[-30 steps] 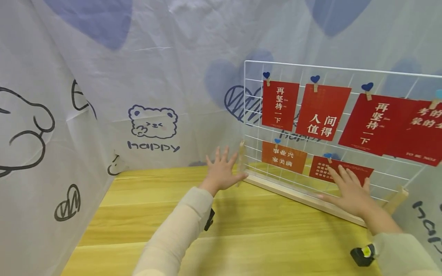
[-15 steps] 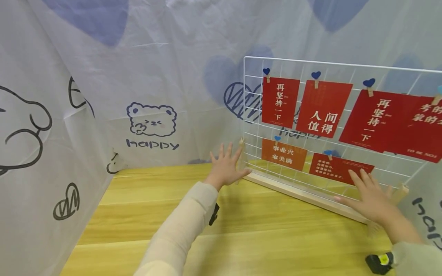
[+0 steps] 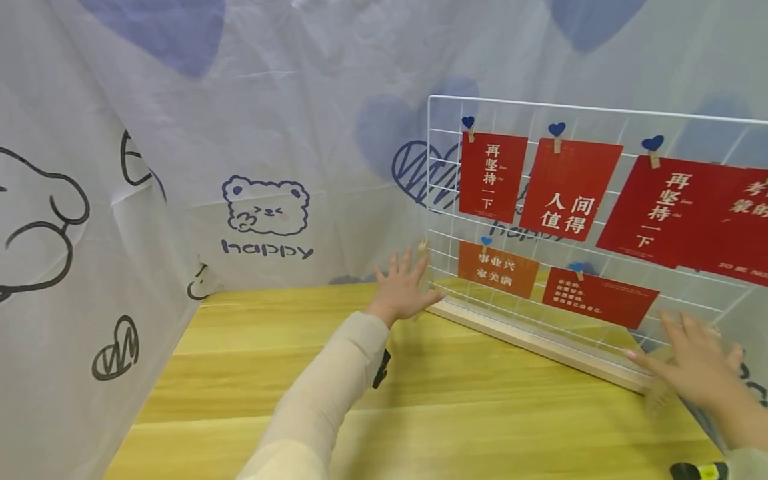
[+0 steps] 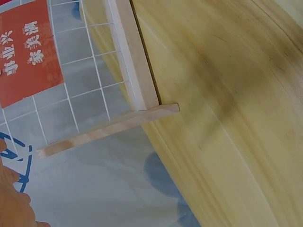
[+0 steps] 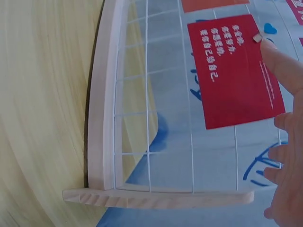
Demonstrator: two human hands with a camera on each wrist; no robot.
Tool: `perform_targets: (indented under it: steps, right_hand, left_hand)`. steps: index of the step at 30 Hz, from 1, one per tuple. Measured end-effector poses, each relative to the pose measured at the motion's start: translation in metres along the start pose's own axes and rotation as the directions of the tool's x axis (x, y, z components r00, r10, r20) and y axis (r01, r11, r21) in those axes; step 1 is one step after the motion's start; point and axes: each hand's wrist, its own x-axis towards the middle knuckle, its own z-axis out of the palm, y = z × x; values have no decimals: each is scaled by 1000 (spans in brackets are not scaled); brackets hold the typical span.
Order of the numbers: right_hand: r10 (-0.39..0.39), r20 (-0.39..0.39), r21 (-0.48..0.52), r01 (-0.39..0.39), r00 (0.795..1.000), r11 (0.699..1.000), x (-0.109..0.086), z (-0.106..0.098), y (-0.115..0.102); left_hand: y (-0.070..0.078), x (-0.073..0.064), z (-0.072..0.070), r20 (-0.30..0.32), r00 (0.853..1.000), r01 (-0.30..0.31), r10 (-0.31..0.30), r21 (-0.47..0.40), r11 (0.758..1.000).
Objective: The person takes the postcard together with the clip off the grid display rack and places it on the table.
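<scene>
A white wire grid rack (image 3: 600, 109) stands on a wooden base (image 3: 540, 348), with red cards (image 3: 495, 177) clipped to it by heart-topped clothespins (image 3: 557, 133). My left hand (image 3: 401, 292) is spread with fingers straight at the rack's left end, beside its wooden foot (image 4: 109, 130). My right hand (image 3: 699, 363), blurred and with fingers extended, is near the right foot (image 5: 161, 199). Neither hand holds anything. Between the hands, the lower row carries an orange card (image 3: 498, 269) and a small red card (image 3: 600, 298).
The yellow wood-grain table (image 3: 270, 373) extends in front of the rack. Behind and to the left hangs a pale cloth (image 3: 336, 133) printed with hearts and a bear. Black wrist devices show under the left sleeve (image 3: 381, 369) and beside the right one (image 3: 699, 471).
My right hand has moved right and down, from in front of the small red card to the rack's right end. My left hand has shifted slightly right. Both stay spread.
</scene>
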Motion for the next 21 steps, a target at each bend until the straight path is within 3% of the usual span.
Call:
perform_targets:
  steps: [11,21]
  right_hand:
    - [44,-58,46,-41,997,998,-6,3,16]
    - [29,-134,77,-19,991,997,-13,5,22]
  left_hand:
    - [1,11,6,18,1000,25,-24,-28,999]
    - [0,24,14,17,998,53,-53,-57,997]
